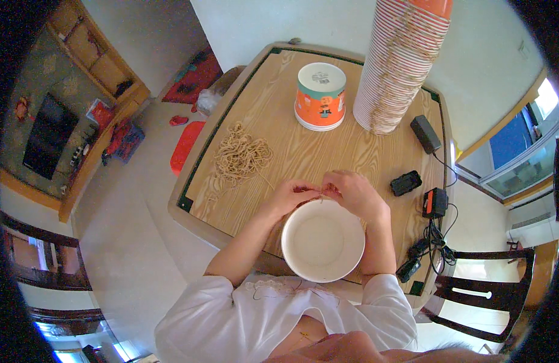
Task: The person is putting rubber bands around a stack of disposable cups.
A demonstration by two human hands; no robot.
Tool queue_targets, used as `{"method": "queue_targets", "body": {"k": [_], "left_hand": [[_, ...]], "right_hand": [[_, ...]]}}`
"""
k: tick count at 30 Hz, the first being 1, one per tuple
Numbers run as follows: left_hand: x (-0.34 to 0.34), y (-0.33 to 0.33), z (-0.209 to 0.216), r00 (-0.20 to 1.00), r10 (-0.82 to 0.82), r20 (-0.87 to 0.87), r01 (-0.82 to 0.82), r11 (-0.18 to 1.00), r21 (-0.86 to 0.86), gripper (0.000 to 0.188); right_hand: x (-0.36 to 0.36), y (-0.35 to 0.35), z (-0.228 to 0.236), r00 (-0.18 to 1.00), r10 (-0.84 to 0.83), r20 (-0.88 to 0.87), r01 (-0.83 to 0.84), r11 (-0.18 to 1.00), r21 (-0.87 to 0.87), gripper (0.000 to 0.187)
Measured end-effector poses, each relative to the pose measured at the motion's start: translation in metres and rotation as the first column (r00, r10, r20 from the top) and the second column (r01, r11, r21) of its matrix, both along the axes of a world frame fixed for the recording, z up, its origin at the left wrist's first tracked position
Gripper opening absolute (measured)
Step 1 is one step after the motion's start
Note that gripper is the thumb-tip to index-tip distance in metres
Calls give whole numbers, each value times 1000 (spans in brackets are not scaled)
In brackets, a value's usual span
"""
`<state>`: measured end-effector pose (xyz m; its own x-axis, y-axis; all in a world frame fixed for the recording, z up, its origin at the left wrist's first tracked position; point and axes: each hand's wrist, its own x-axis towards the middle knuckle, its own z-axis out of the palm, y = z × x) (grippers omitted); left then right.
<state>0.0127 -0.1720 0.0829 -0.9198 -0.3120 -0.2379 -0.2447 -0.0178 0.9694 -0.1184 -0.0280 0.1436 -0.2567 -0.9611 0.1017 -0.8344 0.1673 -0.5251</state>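
A white paper bucket point(291, 245) stands close to my body at the near table edge, its open mouth facing up. Both my hands meet at its far rim. My left hand point(291, 196) is closed in a pinch on thin tan twine, and my right hand point(355, 193) pinches at the same spot, its fingertips partly hidden. To the left lies a loose, tangled heap of twine point(240, 154); one strand runs from it toward my left hand. Beyond my hands, a short stack of orange and green printed paper buckets point(320, 100) sits upside down.
A tall leaning stack of nested buckets point(397, 66) stands at the far right. Along the right side lie a black power adapter point(426, 134), a small black tray-like piece point(406, 183), an orange-and-black device point(435, 202) and tangled cables point(434, 242). A dark chair point(485, 293) stands at right.
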Motion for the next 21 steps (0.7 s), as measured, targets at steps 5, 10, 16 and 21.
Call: {"method": "queue_targets", "body": {"k": [5, 10, 16, 21], "left_hand": [[-3, 1, 0, 1000, -2, -22, 3, 999, 32, 19], [0, 0, -1, 998, 21, -65, -20, 1000, 16, 18], [-1, 0, 4, 996, 2, -93, -2, 1000, 6, 14], [-2, -1, 3, 998, -6, -70, 9, 999, 38, 12]], "right_hand": [[0, -1, 2, 1000, 0, 6, 0, 1000, -10, 12], [0, -2, 2, 1000, 4, 11, -4, 1000, -18, 14], [-1, -2, 2, 999, 11, 35, -10, 1000, -25, 16], [-1, -2, 8, 996, 39, 85, -38, 999, -15, 16]]}}
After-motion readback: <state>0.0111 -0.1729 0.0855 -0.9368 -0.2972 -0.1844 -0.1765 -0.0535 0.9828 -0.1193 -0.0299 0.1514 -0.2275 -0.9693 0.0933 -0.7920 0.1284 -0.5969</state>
